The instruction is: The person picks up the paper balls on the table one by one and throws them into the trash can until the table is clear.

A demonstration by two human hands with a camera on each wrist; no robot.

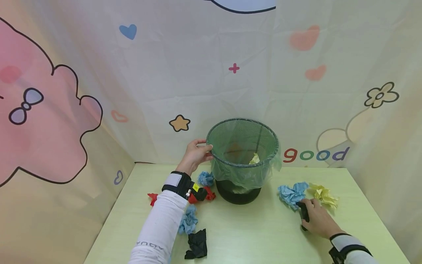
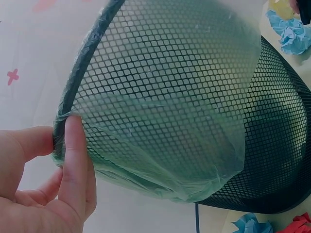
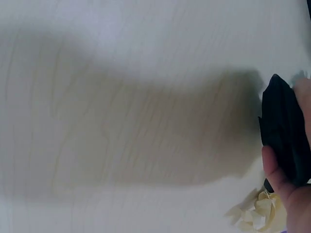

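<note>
A mesh trash bin (image 1: 238, 197) lined with a thin green plastic bag (image 1: 242, 176) stands at the back of the table. My left hand (image 1: 195, 156) pinches its rim on the left side, thumb and fingers around the bag-covered edge (image 2: 73, 92). Inside the bin lies a crumpled yellow paper (image 1: 254, 158). On the right, my right hand (image 1: 318, 219) grips a crumpled black paper (image 3: 284, 128) low over the table. Just beyond it are a blue paper ball (image 1: 292, 194) and a yellow paper ball (image 1: 324, 196).
Left of the bin, partly behind my left forearm, lie red paper pieces (image 1: 209, 193) and blue crumpled papers (image 1: 188, 220). Another black paper (image 1: 197, 245) sits near the table's front. A printed cloth (image 1: 197, 73) hangs close behind the bin.
</note>
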